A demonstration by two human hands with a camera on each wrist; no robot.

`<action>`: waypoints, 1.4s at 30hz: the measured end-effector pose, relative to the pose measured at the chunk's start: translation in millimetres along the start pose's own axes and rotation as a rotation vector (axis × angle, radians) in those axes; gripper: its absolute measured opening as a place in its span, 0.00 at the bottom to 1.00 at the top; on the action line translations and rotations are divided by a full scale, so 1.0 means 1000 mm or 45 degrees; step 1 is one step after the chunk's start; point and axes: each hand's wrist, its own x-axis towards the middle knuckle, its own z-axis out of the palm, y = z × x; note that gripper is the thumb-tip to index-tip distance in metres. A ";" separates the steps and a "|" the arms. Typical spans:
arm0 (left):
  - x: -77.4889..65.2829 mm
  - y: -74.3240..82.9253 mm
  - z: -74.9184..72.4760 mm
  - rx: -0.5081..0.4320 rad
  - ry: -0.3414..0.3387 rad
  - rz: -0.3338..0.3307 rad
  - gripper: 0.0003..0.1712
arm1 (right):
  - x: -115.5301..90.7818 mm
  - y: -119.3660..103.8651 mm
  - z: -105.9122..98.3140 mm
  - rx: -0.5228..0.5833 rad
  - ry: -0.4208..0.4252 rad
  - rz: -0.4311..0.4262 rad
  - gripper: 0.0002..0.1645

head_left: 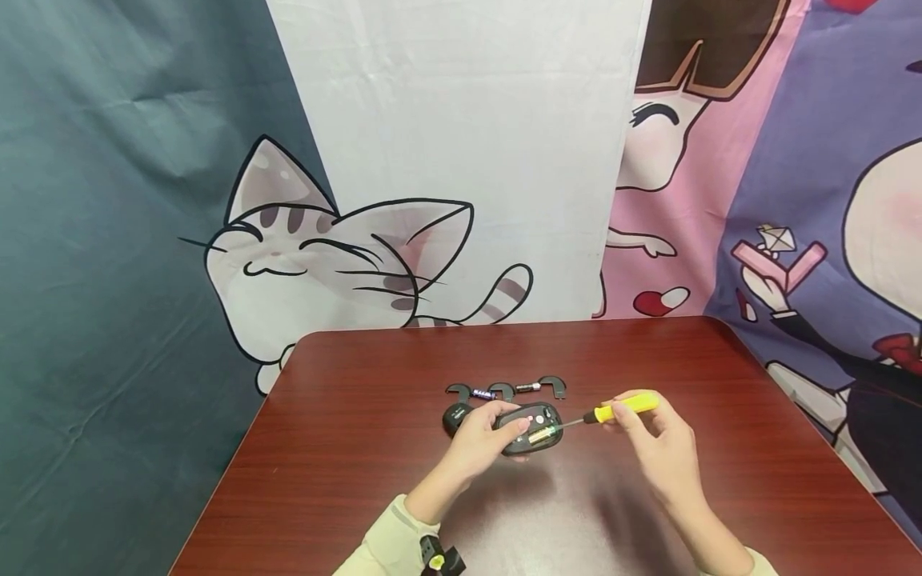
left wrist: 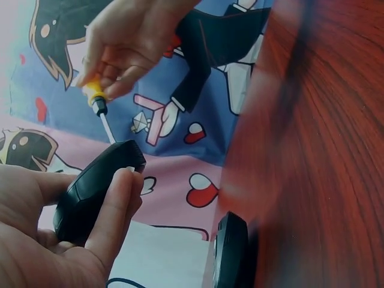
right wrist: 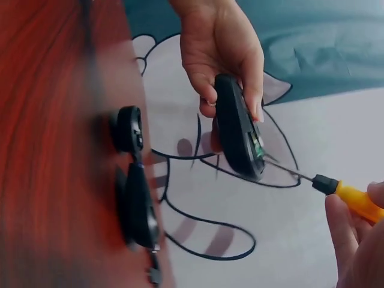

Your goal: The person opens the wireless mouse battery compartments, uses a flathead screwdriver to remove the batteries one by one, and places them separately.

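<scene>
My left hand [head_left: 471,444] grips a black computer mouse [head_left: 551,415] above the table, its underside turned up. In the mouse's uncovered battery slot lies a battery [head_left: 540,434]. My right hand [head_left: 668,452] holds a screwdriver [head_left: 625,409] with a yellow handle and a black collar. The metal shaft reaches the end of the slot beside the battery; exact contact at the tip cannot be told. From the side, the right wrist view shows the mouse [right wrist: 233,129] and the screwdriver [right wrist: 354,201]. In the left wrist view, the mouse [left wrist: 96,189] hides the screwdriver's tip.
Behind the left hand a second black mouse [head_left: 454,417] lies on the reddish-brown table [head_left: 360,424]. Farther back are several black curved pieces, one of them a hook-shaped piece [head_left: 554,386] at the right, with a blue battery [head_left: 483,394] and another battery [head_left: 528,387] between them.
</scene>
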 end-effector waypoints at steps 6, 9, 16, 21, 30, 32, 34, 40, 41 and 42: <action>0.003 0.000 -0.003 0.004 -0.023 0.006 0.23 | 0.004 0.016 -0.004 0.566 -0.052 0.180 0.06; 0.004 -0.002 -0.003 0.031 -0.023 0.009 0.22 | 0.005 0.021 -0.004 0.651 -0.046 0.310 0.04; 0.007 -0.005 0.006 -0.013 -0.088 -0.027 0.22 | 0.007 0.024 -0.001 0.744 -0.160 0.384 0.06; 0.008 -0.005 0.006 -0.045 -0.095 -0.030 0.22 | 0.012 0.024 -0.006 0.941 -0.184 0.283 0.09; 0.003 -0.015 0.001 -0.089 -0.055 -0.082 0.20 | 0.015 0.033 -0.019 0.928 -0.173 0.292 0.11; 0.001 -0.017 0.001 -0.089 -0.041 -0.080 0.20 | 0.015 0.035 -0.021 0.846 -0.154 0.287 0.10; 0.001 -0.018 0.001 -0.073 -0.039 -0.078 0.20 | 0.017 0.037 -0.023 0.720 -0.134 0.264 0.11; 0.001 -0.020 0.001 -0.082 -0.078 -0.070 0.21 | 0.027 0.044 -0.033 0.414 -0.164 0.155 0.18; 0.001 -0.020 0.001 -0.089 -0.085 -0.073 0.21 | 0.029 0.045 -0.035 0.358 -0.178 0.148 0.18; 0.001 -0.020 0.002 -0.093 -0.090 -0.072 0.20 | 0.030 0.047 -0.037 0.302 -0.193 0.147 0.19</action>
